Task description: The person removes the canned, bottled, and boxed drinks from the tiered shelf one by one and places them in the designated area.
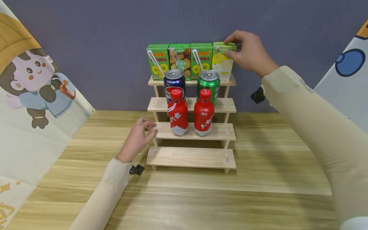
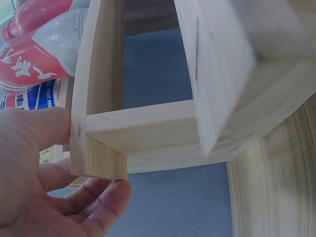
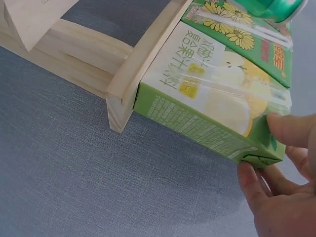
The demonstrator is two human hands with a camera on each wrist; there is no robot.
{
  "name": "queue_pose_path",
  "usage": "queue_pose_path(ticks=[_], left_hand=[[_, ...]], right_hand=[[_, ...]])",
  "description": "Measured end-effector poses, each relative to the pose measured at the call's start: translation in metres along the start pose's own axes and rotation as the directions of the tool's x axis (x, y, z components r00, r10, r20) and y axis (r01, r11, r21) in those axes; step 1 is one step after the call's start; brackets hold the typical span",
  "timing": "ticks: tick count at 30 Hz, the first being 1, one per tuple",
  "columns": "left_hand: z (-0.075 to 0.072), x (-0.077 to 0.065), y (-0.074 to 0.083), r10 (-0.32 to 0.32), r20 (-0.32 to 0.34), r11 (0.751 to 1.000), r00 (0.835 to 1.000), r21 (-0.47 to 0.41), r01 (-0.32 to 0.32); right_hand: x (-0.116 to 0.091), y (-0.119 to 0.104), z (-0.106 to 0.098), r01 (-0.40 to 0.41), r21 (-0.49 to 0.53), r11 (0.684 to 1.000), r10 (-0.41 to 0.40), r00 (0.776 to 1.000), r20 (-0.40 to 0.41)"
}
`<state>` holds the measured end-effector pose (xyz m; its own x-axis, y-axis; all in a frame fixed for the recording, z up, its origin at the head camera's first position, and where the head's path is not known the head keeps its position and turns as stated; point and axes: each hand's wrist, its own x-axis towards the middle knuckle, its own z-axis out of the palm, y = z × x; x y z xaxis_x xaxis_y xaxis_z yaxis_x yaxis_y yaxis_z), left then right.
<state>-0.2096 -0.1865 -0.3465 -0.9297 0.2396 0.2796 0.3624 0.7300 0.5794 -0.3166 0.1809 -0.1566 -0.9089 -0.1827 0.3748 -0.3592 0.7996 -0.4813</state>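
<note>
At the top right of the wooden step shelf (image 1: 191, 158), my right hand (image 1: 253, 52) pinches the upper end of a pale-green pear juice box (image 1: 222, 65). In the right wrist view, its thumb lies on the printed front of the juice box (image 3: 217, 98), with fingers behind. My left hand (image 1: 137, 139) grips the left end of the second tier from the bottom; the left wrist view has thumb and fingers on either side of the board end (image 2: 98, 160). Two red bottles (image 1: 204, 113) stand on that tier. A blue can (image 1: 173, 81) and a green can (image 1: 208, 81) occupy the tier above.
Left of the pear box, several green drink cartons (image 1: 179, 60) line the top tier, two with white straws on their fronts. Behind the shelf rises a grey-blue wall (image 1: 115, 48). Printed panels (image 1: 26, 127) flank the wood-grain table (image 1: 201, 204).
</note>
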Motion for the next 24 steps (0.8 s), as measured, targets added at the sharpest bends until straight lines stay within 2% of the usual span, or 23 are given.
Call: queue_pose_path(ticks=[13,24], left_hand=[[0.0,0.001,0.0,0.01,0.0,1.0,1.0,-0.008,-0.01],[0.0,0.001,-0.002,0.012,0.008,1.0,1.0,0.0,-0.012]], right_hand=[[-0.006,0.003,-0.001,0.03,-0.016,0.999,-0.031,0.997,-0.075],[-0.029,0.02,-0.028,0.054,-0.043,0.998,-0.058,0.993,-0.105]])
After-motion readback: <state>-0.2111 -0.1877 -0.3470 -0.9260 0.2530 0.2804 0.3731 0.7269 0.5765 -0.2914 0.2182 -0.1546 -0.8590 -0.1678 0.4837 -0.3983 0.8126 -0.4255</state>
